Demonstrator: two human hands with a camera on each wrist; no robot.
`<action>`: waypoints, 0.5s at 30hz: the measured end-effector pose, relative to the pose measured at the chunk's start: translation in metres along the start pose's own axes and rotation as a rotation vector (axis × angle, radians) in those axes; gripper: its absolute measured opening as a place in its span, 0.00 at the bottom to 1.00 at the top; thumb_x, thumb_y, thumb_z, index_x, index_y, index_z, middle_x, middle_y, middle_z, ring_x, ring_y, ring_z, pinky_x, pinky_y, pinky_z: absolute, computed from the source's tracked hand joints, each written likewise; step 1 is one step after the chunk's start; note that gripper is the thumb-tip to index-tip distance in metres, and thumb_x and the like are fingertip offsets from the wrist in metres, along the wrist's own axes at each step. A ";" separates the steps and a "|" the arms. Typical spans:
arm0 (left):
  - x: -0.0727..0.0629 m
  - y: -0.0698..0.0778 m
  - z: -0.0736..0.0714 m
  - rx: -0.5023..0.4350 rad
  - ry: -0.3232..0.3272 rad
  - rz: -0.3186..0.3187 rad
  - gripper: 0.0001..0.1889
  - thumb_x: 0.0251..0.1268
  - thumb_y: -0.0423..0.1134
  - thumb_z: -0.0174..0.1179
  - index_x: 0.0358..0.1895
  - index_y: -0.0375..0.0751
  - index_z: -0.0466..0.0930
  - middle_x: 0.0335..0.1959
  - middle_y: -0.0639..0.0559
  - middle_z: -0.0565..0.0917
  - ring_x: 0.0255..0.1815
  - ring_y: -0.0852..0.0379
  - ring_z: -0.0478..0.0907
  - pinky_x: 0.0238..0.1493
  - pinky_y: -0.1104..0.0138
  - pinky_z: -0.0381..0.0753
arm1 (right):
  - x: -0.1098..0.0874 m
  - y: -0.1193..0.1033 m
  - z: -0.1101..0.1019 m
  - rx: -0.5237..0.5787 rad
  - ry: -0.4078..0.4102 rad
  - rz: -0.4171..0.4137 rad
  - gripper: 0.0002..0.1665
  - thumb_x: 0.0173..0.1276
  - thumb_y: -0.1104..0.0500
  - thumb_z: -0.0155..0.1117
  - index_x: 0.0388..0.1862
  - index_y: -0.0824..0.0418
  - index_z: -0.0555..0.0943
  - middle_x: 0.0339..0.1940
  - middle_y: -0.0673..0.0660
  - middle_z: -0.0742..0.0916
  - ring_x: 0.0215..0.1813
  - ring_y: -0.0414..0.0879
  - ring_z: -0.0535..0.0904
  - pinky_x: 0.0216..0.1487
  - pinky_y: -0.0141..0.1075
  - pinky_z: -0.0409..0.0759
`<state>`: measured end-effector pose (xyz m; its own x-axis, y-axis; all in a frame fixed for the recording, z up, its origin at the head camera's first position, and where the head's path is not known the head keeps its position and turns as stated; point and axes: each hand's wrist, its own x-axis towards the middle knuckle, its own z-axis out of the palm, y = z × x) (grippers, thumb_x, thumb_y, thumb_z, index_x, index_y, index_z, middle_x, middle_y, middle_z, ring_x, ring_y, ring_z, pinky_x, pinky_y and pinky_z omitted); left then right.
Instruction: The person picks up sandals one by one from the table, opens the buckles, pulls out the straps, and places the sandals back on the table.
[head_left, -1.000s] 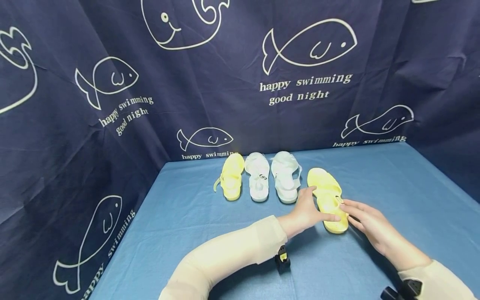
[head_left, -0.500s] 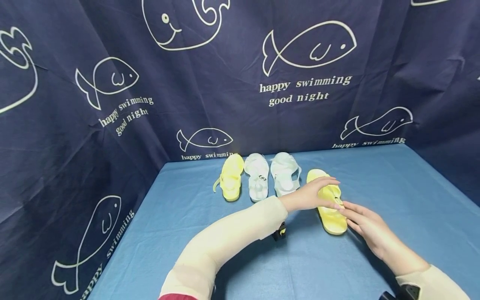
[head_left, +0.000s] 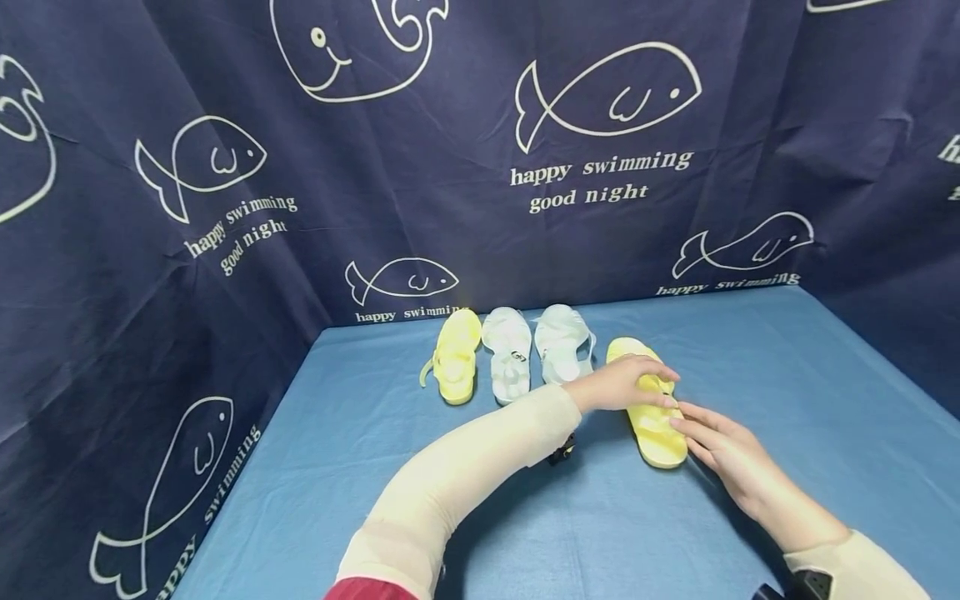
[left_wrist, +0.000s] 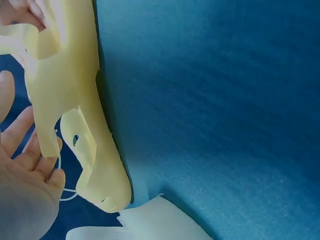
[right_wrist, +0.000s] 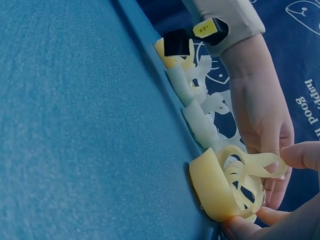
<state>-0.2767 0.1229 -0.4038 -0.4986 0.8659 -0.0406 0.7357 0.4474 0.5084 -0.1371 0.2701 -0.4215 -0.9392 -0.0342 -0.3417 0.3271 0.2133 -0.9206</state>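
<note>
A yellow sandal (head_left: 658, 446) lies slightly slanted on the blue cloth, right of the other sandals. My left hand (head_left: 621, 383) reaches over its middle, thumb and fingers apart. In the left wrist view, this hand's palm (left_wrist: 25, 195) faces the sandal, the loose tip of a strap (left_wrist: 48, 142) in front of its fingers. At the sandal's right side, my right hand (head_left: 731, 458) holds it. The right wrist view has the right thumb (right_wrist: 302, 154) at the looped strap (right_wrist: 260, 162) and the fingertips low at the heel (right_wrist: 212, 185).
To the left stand two pale blue sandals (head_left: 507, 354) (head_left: 558, 342) and another yellow sandal (head_left: 456, 354), in a row near the back edge. Dark blue curtains (head_left: 450, 192) with white fish prints rise behind and at both sides of the blue-covered table (head_left: 360, 450).
My left hand has moved forward from beside the heel to over the sandal's middle. The right hand keeps its place at the sandal's right side. The head view has shifted slightly.
</note>
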 end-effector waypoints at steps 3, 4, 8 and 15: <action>0.001 -0.001 0.001 0.052 -0.007 0.009 0.23 0.68 0.53 0.58 0.64 0.52 0.76 0.61 0.63 0.77 0.64 0.71 0.68 0.65 0.82 0.61 | 0.000 0.000 0.001 -0.001 -0.010 0.009 0.52 0.73 0.38 0.52 0.78 0.66 0.40 0.80 0.65 0.46 0.79 0.57 0.47 0.70 0.34 0.68; 0.002 -0.001 0.000 0.075 -0.013 0.021 0.22 0.68 0.53 0.57 0.63 0.53 0.77 0.60 0.63 0.78 0.63 0.71 0.68 0.64 0.82 0.60 | -0.001 -0.001 0.001 -0.005 -0.011 0.012 0.52 0.73 0.38 0.51 0.78 0.66 0.40 0.80 0.66 0.46 0.79 0.58 0.47 0.71 0.37 0.66; 0.003 0.001 0.001 0.184 -0.025 0.058 0.17 0.69 0.54 0.56 0.57 0.58 0.81 0.56 0.66 0.80 0.60 0.72 0.69 0.62 0.83 0.59 | -0.003 -0.001 0.001 -0.003 -0.014 0.006 0.52 0.74 0.38 0.51 0.78 0.67 0.41 0.79 0.67 0.47 0.79 0.58 0.48 0.71 0.37 0.67; 0.007 0.001 0.002 0.302 -0.002 0.081 0.13 0.65 0.57 0.59 0.48 0.63 0.86 0.49 0.70 0.81 0.51 0.72 0.69 0.51 0.82 0.63 | -0.003 0.000 0.002 0.041 0.013 -0.013 0.49 0.74 0.42 0.53 0.78 0.68 0.44 0.79 0.67 0.50 0.78 0.57 0.47 0.51 0.15 0.73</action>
<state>-0.2789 0.1301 -0.4053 -0.4323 0.9016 -0.0124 0.8761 0.4232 0.2311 -0.1339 0.2680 -0.4212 -0.9447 -0.0244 -0.3271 0.3183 0.1730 -0.9321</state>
